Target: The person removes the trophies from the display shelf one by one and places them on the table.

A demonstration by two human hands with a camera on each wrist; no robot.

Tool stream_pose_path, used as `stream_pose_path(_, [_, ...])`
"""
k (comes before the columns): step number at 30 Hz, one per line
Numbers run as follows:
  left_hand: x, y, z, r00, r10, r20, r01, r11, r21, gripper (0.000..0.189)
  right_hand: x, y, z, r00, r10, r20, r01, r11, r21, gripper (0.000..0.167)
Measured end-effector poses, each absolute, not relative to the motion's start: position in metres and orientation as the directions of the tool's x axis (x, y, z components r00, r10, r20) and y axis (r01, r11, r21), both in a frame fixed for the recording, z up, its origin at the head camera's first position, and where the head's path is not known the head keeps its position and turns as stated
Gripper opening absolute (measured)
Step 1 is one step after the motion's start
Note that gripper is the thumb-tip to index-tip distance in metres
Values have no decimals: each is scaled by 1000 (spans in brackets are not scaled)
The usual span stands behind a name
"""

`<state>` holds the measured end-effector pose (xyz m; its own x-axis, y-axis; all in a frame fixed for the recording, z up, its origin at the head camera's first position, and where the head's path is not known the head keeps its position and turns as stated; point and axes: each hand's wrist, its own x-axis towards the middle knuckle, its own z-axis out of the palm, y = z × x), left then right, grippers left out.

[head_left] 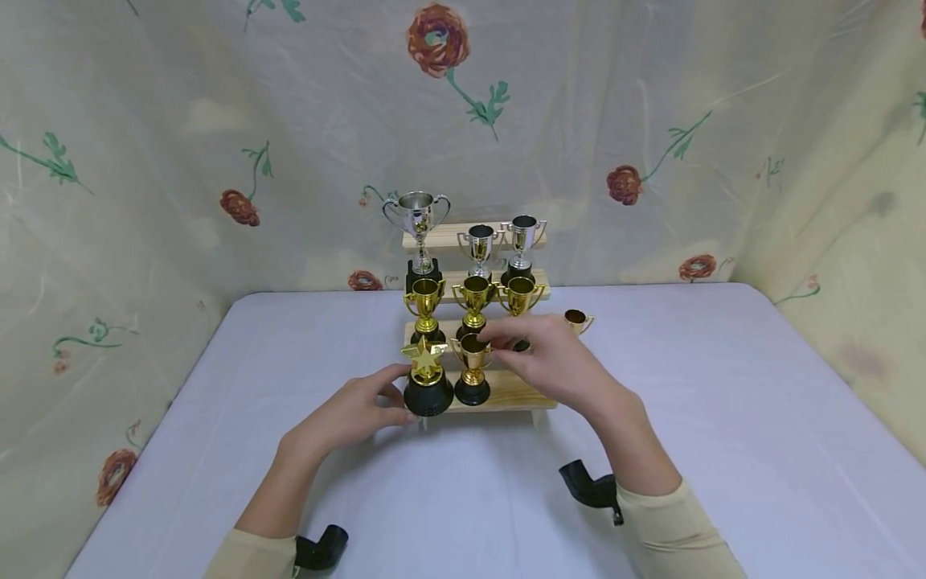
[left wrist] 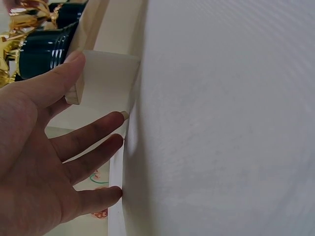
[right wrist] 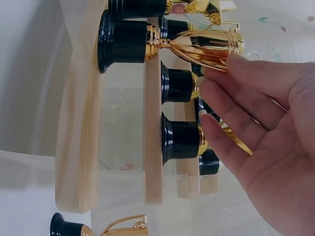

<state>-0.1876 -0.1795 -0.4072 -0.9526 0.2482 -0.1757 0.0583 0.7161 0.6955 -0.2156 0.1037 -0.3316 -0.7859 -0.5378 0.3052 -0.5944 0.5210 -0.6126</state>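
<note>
On the lowest step of a wooden tiered shelf (head_left: pixel 517 392), a gold trophy cup (head_left: pixel 473 359) with a black base stands upright. My right hand (head_left: pixel 557 358) pinches it near the rim between thumb and fingers, and its other fingers stretch past the cup in the right wrist view. Beside it on the left is a gold star trophy (head_left: pixel 428 386) on a black base. My left hand (head_left: pixel 362 410) is at the shelf's left front corner. In the left wrist view its thumb touches the board's edge (left wrist: pixel 74 93), the other fingers are spread, and the index fingertip is hidden.
Gold cups (head_left: pixel 425 299) line the middle step, with silver cups (head_left: pixel 480 248) and a larger silver cup (head_left: pixel 418 215) higher up. One more gold cup (head_left: pixel 576 319) stands on the white tablecloth (head_left: pixel 723 402) right of the shelf. A flowered curtain (head_left: pixel 325 121) hangs behind.
</note>
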Motion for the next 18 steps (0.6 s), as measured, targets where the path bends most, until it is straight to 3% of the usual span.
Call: stream_pose_path(18, [-188, -179, -408, -951, 247, -184, 49, 711, 701, 66, -214, 103, -329, -761, -539, 361, -641, 534, -552, 15])
